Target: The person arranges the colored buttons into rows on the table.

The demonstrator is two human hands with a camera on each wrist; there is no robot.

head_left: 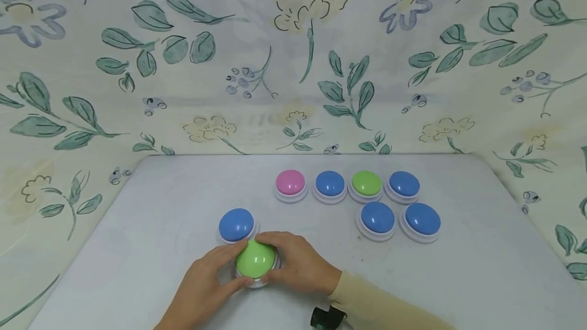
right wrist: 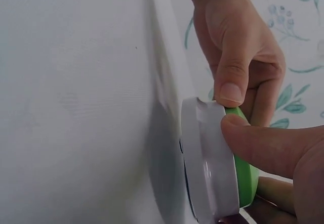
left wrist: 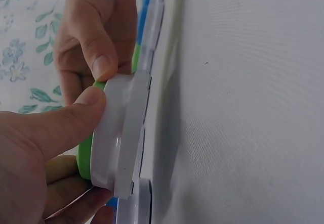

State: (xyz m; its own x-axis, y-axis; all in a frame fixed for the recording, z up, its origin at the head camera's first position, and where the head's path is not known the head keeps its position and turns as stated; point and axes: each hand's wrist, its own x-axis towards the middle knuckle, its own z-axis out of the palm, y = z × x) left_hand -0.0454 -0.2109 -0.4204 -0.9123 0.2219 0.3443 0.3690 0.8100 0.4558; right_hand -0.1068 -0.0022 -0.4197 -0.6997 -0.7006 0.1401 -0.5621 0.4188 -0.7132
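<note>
A green push button with a white round base is between my two hands, near the front middle of the table. My left hand grips its left side, thumb at the front and fingers behind. From the right, my right hand holds the opposite side in the same way. Both thumbs meet close together on the near rim, as the left wrist view shows with the white base. In the right wrist view a shadow lies beside the base, which looks slightly raised off the table. Just behind it sits a blue button.
Further back on the white table stand a pink button, another green button and several blue buttons. A floral cloth hangs behind and at the sides. A dark wrist device is by the right sleeve.
</note>
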